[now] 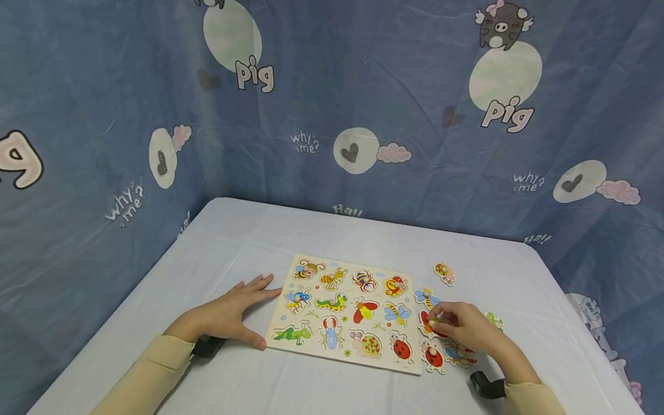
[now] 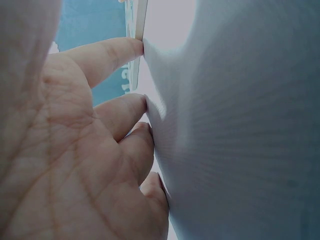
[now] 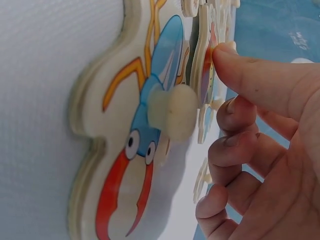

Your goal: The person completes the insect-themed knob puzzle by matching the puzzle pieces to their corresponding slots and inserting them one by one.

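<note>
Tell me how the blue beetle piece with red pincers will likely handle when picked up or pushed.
The blue beetle piece looks like a thick, solid-edged board, so probably stiff. Its raised knob should make for an easy pinch. Being flat and lying on the white cloth, it would likely slide rather than roll.

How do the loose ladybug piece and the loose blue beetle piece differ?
The ladybug piece is red with black spots; the beetle piece is blue with red pincers. The ladybug piece is rounded, the beetle piece long. The ladybug piece lies nearer the board, the beetle piece farther right. Both have a pale knob.
</note>
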`<move>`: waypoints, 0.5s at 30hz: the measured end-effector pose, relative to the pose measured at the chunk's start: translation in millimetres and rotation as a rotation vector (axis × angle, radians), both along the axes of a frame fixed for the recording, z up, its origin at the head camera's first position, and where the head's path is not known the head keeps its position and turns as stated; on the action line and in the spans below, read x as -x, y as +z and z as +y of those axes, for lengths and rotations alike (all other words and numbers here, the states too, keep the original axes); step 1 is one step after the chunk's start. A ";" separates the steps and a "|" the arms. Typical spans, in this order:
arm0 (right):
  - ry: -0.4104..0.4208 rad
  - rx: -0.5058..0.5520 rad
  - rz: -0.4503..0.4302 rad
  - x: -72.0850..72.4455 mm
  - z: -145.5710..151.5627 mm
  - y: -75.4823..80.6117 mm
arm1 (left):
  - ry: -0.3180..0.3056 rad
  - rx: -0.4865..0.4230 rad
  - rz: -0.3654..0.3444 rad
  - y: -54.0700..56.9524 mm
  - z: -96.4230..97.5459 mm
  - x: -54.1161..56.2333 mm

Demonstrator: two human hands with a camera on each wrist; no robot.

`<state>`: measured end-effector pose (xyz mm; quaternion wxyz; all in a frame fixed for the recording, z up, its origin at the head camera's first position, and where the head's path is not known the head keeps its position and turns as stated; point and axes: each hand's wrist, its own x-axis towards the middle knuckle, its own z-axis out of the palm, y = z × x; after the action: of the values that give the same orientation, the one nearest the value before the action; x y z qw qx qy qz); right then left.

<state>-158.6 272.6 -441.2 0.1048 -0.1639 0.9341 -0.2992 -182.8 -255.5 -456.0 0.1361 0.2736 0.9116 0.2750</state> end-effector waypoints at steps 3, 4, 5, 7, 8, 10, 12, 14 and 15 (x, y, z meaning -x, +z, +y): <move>0.003 0.003 0.009 0.3 0.5 0.3 | -0.001 0.001 0.002 0.4 0.0 -0.2; 0.004 0.005 0.012 0.4 0.8 0.2 | -0.001 0.002 0.003 0.3 0.0 -0.4; 0.005 0.006 0.015 0.5 1.0 0.1 | -0.002 0.002 0.004 0.3 0.0 -0.5; 0.010 0.007 0.023 0.7 1.5 0.0 | -0.003 0.001 0.005 0.3 0.0 -0.6; 0.013 0.009 0.027 0.7 1.7 0.1 | -0.003 0.001 0.005 0.3 0.1 -0.7; 0.012 0.013 0.031 0.9 2.2 0.4 | -0.004 -0.001 0.006 0.6 0.1 -0.8; 0.007 0.021 0.032 0.9 2.2 1.1 | -0.005 -0.003 0.005 1.0 0.1 -1.0; -0.001 0.026 0.032 1.0 2.0 2.1 | -0.005 -0.005 0.005 1.4 0.2 -1.2; -0.008 0.026 0.029 1.1 1.7 2.7 | -0.005 -0.006 0.005 1.6 0.2 -1.3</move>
<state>-159.7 274.3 -438.5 0.0878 -0.1656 0.9323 -0.3093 -181.5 -255.2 -454.4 0.1339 0.2771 0.9104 0.2766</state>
